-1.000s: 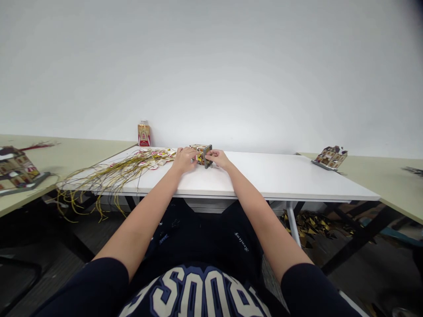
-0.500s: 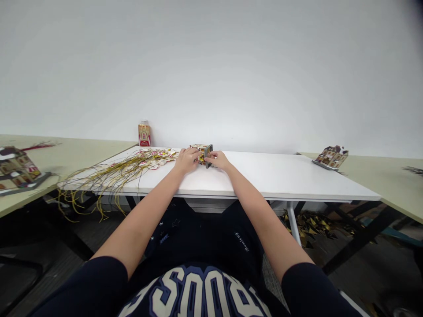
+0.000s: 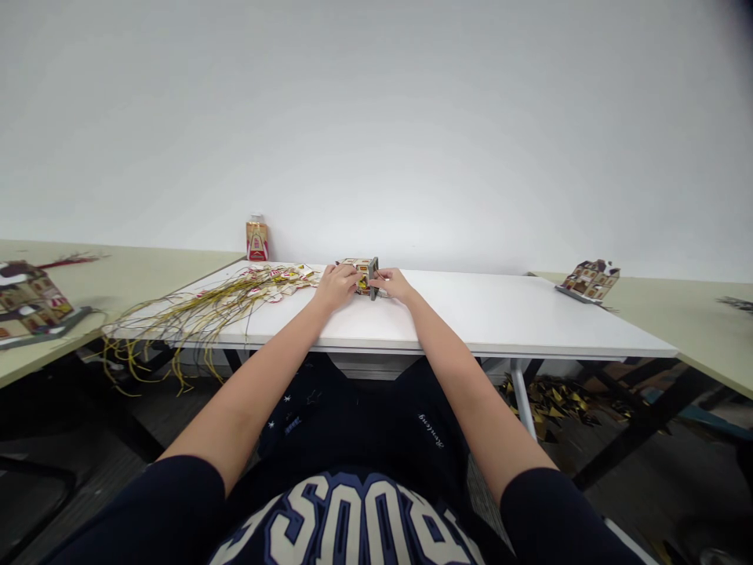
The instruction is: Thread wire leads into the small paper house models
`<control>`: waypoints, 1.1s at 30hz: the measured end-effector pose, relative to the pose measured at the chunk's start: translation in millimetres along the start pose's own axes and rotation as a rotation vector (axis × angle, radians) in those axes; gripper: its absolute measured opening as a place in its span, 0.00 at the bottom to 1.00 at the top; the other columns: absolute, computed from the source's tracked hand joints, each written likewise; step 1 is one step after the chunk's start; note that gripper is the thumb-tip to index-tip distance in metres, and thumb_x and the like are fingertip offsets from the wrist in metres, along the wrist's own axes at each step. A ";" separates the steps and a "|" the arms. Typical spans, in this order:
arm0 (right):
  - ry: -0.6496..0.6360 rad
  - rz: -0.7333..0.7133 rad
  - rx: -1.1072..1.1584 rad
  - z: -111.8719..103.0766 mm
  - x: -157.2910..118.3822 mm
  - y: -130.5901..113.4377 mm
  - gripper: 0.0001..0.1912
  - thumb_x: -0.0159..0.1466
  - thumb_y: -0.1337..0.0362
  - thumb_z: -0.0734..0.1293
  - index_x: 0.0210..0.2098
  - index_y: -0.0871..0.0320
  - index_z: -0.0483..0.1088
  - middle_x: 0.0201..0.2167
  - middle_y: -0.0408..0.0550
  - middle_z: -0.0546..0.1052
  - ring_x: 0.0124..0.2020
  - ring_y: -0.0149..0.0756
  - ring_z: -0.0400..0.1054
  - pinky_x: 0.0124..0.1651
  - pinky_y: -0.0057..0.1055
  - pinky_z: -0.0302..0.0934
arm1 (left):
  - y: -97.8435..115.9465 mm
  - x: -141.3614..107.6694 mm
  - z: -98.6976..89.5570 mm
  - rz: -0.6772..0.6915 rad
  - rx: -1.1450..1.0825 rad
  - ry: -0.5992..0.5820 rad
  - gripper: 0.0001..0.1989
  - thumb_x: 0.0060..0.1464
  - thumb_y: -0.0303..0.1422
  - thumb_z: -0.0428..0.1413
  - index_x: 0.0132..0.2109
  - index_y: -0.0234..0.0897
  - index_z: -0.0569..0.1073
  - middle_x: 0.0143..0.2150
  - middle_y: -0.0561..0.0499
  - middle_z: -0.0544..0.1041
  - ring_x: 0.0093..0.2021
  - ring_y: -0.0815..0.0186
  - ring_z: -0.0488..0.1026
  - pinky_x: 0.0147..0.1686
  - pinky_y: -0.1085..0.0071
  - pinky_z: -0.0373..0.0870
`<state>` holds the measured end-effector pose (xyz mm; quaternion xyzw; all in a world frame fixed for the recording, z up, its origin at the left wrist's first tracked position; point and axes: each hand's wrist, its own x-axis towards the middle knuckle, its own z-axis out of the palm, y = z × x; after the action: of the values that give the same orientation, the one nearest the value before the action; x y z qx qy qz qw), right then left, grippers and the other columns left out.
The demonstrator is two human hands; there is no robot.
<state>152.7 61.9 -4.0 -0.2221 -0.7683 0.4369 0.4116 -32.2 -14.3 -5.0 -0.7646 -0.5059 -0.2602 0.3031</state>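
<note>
On the white table a small model house (image 3: pixel 364 267) lies on its side, its grey base (image 3: pixel 374 276) facing right. My left hand (image 3: pixel 338 284) is wrapped over the house's left part, fingers closed on it. At the base, my right hand (image 3: pixel 393 282) has thumb and fingers pinched together by the edge; whatever thin thing may be between them is too small to make out. Just left of my left hand lies a bundle of yellow and dark cords (image 3: pixel 217 302) with small white, red and yellow pieces (image 3: pixel 282 275) at their ends.
A gold and red bottle (image 3: pixel 257 238) stands at the white table's (image 3: pixel 500 314) back left corner. Other model houses sit on the left side table (image 3: pixel 35 306) and at the right (image 3: pixel 590 280). Cords hang over the front edge. Gold pieces (image 3: pixel 565 400) lie below right.
The house has turned slightly in my left hand, so its base shows more edge-on. My right hand has shifted a little to the right along the base.
</note>
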 end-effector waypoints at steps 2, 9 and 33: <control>0.000 0.049 0.035 -0.2 -1.2 -2.0 0.20 0.47 0.55 0.72 0.20 0.57 0.56 0.18 0.35 0.54 0.22 0.23 0.47 0.26 0.26 0.41 | 0.6 -0.3 0.7 0.014 0.020 0.013 0.15 0.56 0.28 0.51 0.48 0.43 0.76 0.46 0.45 0.77 0.50 0.57 0.71 0.44 0.59 0.60; -0.001 0.152 0.121 -4.4 -1.6 -1.8 0.24 0.47 0.56 0.74 0.21 0.55 0.52 0.17 0.33 0.50 0.18 0.21 0.41 0.20 0.25 0.35 | 6.6 -1.2 0.2 0.043 0.093 0.027 0.15 0.57 0.29 0.50 0.50 0.41 0.75 0.49 0.43 0.75 0.51 0.54 0.70 0.43 0.57 0.59; 0.067 0.270 0.126 -6.7 -7.3 -14.5 0.20 0.49 0.55 0.77 0.25 0.57 0.62 0.13 0.33 0.52 0.16 0.23 0.44 0.18 0.25 0.40 | 27.6 4.6 -2.3 0.007 0.161 -0.060 0.18 0.60 0.29 0.44 0.53 0.37 0.71 0.46 0.36 0.72 0.50 0.50 0.67 0.44 0.56 0.58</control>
<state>162.6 52.5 7.1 -0.3118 -0.6883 0.5280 0.3877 -5.1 -21.5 -5.7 -0.7467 -0.5315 -0.1947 0.3494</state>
